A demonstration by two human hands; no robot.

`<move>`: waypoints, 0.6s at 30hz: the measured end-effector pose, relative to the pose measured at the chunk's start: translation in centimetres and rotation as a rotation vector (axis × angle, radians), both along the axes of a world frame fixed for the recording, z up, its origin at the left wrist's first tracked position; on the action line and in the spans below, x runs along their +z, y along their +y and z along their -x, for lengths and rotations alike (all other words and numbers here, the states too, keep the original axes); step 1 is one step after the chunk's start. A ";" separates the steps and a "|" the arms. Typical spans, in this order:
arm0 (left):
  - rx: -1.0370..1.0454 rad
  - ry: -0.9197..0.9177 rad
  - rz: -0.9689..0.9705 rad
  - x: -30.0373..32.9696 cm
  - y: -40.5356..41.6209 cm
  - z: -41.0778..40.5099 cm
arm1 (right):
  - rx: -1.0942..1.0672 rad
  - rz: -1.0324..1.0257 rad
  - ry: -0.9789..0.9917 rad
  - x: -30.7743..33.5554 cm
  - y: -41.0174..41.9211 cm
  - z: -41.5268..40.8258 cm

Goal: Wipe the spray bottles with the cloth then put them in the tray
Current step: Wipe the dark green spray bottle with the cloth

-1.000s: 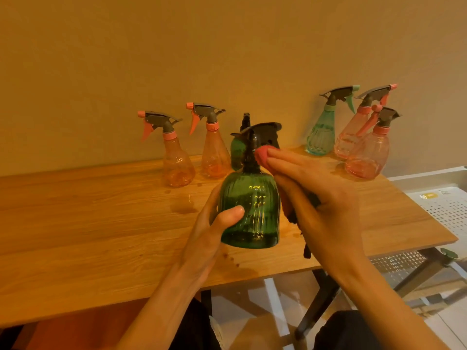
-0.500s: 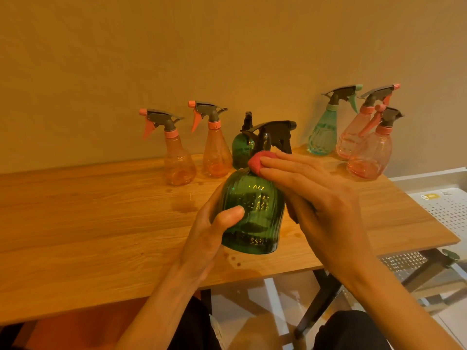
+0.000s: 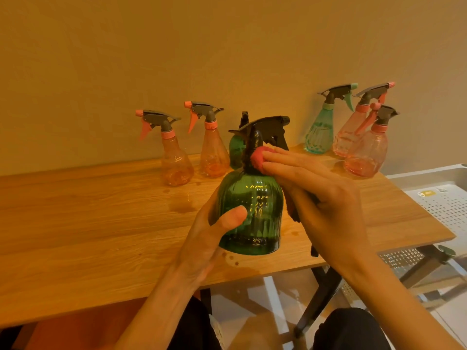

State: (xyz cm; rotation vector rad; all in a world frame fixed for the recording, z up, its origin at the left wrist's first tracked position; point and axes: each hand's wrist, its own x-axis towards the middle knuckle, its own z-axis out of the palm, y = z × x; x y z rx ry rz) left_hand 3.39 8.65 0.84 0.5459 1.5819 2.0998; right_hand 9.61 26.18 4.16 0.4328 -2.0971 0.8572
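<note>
The dark green spray bottle [image 3: 250, 210] is the one being worked on, held up just above the near edge of the wooden table [image 3: 88, 223], roughly upright with its black trigger head pointing right. The table is the biggest thing here; its right end stops short of a white perforated tray [image 3: 444, 203] that sits lower and further right, past the table corner. Along the far edge, near the wall, stand six more bottles: two orange ones [image 3: 174, 162] on the left, another dark green one [image 3: 237, 150] half hidden behind the held bottle, then a teal one [image 3: 319, 133] and two pink ones [image 3: 364, 152] on the right.

The left hand [image 3: 209, 238] grips the bottle's ribbed body, thumb across the front. The right hand [image 3: 318, 198] presses a red cloth [image 3: 259, 159] against the neck with fingers laid nearly straight; more cloth hangs below the palm.

This looks like the wiping step, up at the neck, with nothing visibly in the tray yet. The next move probably calls for finishing the body, then carrying the bottle right and down into the tray. The pink bottles crowd the far right corner, so a path along the near edge offers more open room. Small wet spots lie on the table beneath the bottle.
</note>
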 end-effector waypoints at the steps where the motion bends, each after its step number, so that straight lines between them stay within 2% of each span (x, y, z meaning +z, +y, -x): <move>1: 0.004 0.019 0.009 -0.1 0.1 0.0 | -0.001 -0.025 -0.009 0.1 -0.2 0.0; 4: 0.023 0.046 0.019 0.0 0.1 -0.1 | -0.030 -0.221 -0.003 0.7 -0.4 0.2; 6: 0.021 0.046 0.010 0.1 0.1 -0.1 | -0.036 -0.242 0.015 0.9 -0.3 0.2; 9: 0.011 0.038 -0.002 0.3 0.1 -0.2 | -0.028 -0.168 0.058 0.4 0.1 0.0; 14: -0.005 0.032 -0.010 0.3 -0.1 -0.3 | -0.032 0.067 0.029 -0.2 0.3 -0.5; 18: -0.002 0.047 0.010 0.3 0.2 -0.2 | 0.006 0.006 0.023 0.6 -0.5 -0.4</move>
